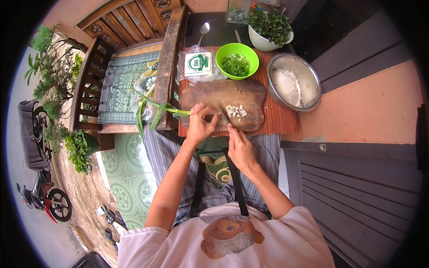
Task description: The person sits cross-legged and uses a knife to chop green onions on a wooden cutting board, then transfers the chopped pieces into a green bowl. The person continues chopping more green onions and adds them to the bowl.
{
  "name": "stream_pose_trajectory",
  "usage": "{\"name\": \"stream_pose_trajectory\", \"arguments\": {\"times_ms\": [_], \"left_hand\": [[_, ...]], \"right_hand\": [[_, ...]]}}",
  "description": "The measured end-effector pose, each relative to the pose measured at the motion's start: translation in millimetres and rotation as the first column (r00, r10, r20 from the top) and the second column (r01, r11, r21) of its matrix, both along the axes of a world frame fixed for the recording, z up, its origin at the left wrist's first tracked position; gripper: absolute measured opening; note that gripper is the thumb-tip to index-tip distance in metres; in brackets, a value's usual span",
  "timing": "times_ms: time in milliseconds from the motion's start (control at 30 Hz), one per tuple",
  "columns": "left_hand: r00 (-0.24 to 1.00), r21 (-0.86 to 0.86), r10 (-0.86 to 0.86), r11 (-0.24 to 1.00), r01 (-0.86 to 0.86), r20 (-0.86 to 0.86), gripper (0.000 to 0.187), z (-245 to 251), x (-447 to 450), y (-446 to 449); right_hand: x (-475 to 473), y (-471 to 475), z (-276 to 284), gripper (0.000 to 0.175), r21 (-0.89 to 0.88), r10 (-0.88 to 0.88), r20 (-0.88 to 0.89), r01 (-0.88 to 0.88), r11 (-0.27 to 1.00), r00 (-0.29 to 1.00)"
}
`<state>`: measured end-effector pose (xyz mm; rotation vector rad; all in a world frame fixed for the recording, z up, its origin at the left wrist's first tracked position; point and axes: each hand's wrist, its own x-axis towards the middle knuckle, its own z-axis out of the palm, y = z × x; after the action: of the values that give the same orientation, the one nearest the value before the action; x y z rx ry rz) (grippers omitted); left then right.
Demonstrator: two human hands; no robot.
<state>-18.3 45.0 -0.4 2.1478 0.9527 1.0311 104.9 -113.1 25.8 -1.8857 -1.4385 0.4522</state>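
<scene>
On a wooden cutting board (pixel 204 92), my left hand (pixel 201 123) grips a spring onion (pixel 177 111), whose green leaves trail left over the bench arm. My right hand (pixel 239 145) holds a knife (pixel 223 113) by its handle, the blade resting at the board just right of my left fingertips. Small chopped white pieces (pixel 236 111) lie on the board to the right of the blade. Behind the board stands a bright green bowl (pixel 222 49) of chopped green leaves (pixel 236 65). The hand end of the spring onion is partly hidden by my fingers.
A metal bowl (pixel 313 80) with white flour-like powder (pixel 285 83) sits at the right edge of the orange woven mat (pixel 285 122). Behind are a plastic packet (pixel 198 63), a spoon (pixel 204 29) and a potted plant (pixel 270 28). A wooden bench (pixel 169 67) stands at left.
</scene>
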Motion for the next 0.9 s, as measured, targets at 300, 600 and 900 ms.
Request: {"name": "stream_pose_trajectory", "arguments": {"times_ms": [300,600,900], "left_hand": [[0.999,-0.009,-0.035,0.999,0.036,0.039,0.011,2.1,0.0,-0.3],[1.000,0.001,-0.013,1.000,0.013,-0.008,0.011,-1.2,-0.4,-0.4],[0.996,-0.012,-0.068,0.998,0.067,-0.059,0.010,9.2,0.1,3.9]], "right_hand": [[-4.1,24.8,-8.3,0.041,0.018,0.009,-0.003,-0.009,1.000,1.000],[-12.4,0.7,-7.8,0.039,-0.086,-0.011,0.057,0.016,0.996,0.998],[-11.3,19.3,-5.9,0.041,-0.119,-0.001,0.109,0.014,0.993,0.994]]}}
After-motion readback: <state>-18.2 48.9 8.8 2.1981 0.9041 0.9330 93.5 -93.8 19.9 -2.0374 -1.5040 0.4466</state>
